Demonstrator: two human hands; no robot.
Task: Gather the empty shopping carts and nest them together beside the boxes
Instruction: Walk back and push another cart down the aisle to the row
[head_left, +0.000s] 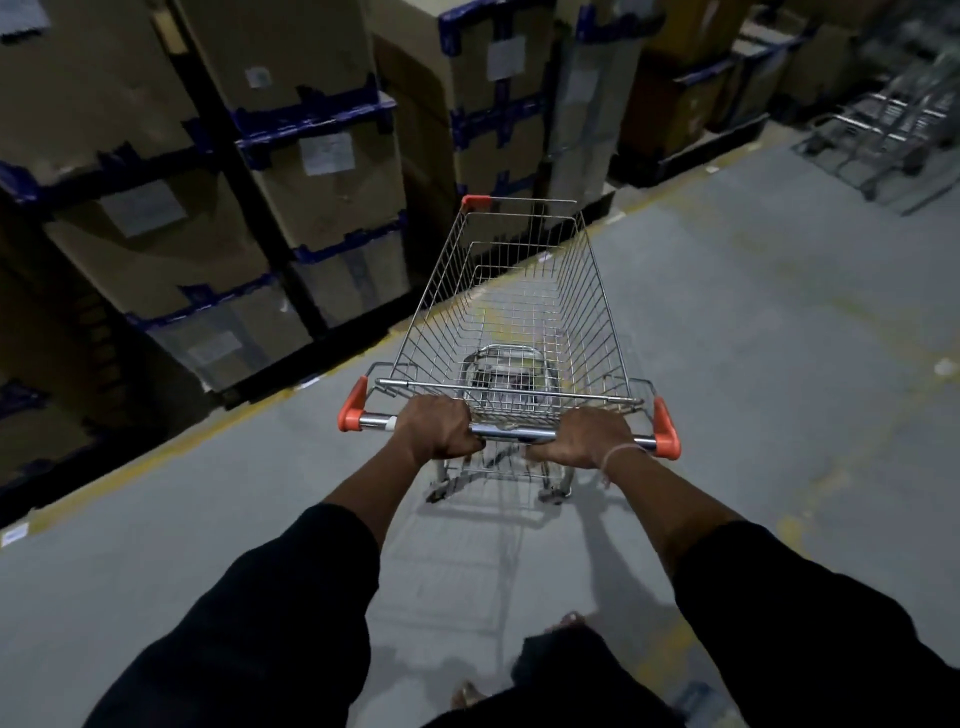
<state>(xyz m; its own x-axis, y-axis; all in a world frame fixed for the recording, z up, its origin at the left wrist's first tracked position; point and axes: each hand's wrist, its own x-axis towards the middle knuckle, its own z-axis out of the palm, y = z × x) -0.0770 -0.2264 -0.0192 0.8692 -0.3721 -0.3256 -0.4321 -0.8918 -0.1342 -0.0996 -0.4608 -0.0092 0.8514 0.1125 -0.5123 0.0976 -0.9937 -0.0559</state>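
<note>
An empty wire shopping cart (519, 312) with orange corner caps stands on the grey floor straight in front of me. My left hand (436, 426) grips the left part of its chrome handle bar (511, 433). My right hand (587, 436) grips the right part of the same bar, a thin band on its wrist. Stacked cardboard boxes (322, 182) with blue corner braces line the left side, close to the cart's front left corner. More metal carts (893, 124), blurred, stand far off at the upper right.
A yellow floor line (171, 447) runs along the foot of the box stacks, which sit on dark pallets (685, 150). Open grey floor (779, 338) spreads to the right of the cart. My foot (569, 621) shows below.
</note>
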